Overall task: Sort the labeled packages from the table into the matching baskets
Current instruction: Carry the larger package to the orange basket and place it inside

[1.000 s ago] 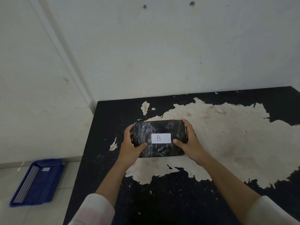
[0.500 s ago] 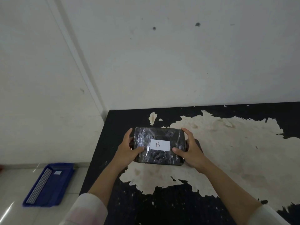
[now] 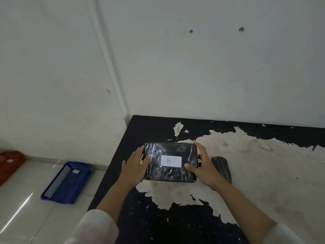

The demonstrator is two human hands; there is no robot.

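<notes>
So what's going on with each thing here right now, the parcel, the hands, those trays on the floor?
Package labeled B: wrapped in shiny film, label up, gripped at both ends.
Left hand: clasping the package's left end.
Right hand: clasping its right end.
Dark object: lying on the table beside the right hand.
Blue basket: on the floor, holding no package.
Red basket: on the floor, partly out of view.
Table: black coating peeled.

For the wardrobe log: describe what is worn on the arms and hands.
Both hands, left hand and right hand, are bare: no gloves, rings or watch visible. Each forearm is uncovered to pale sleeves near the elbow; the left sleeve looks whitish with a faint pink tint, the right sleeve whitish.
</notes>
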